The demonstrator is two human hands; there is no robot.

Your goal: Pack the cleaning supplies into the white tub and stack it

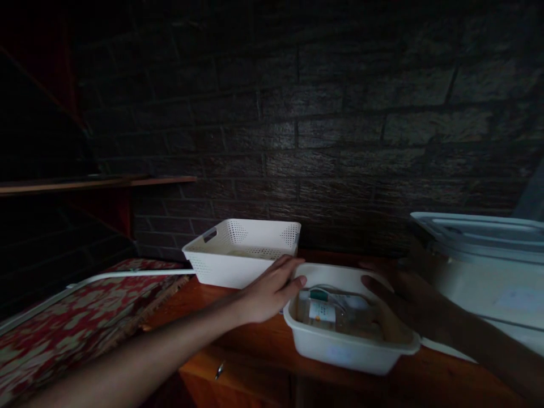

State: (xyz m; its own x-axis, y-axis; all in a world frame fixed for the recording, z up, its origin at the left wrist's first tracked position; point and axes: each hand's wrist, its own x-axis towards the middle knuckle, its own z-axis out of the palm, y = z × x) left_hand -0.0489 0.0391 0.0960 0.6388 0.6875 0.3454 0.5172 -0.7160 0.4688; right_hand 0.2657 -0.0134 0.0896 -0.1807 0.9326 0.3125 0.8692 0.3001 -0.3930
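Note:
A white plastic tub (340, 348) is between my two hands on the wooden cabinet top. Inside it lies a clear bottle or package with a white and green label (322, 310); its exact kind is hard to make out. My left hand (272, 292) grips the tub's left rim, thumb over the edge and fingers along the outside. On the opposite side, my right hand (399, 289) holds the right rim, its thumb reaching inside; that hand is in deep shadow. Just behind my left hand stands a white perforated basket (238, 266).
A large storage box with a pale lid (480, 232) stands at the right. The cabinet top (255, 334) is reddish wood. At left are a red patterned cloth (85, 311), a white rail (136, 273) and a wooden shelf (97, 182). A dark brick wall (276, 130) rises behind.

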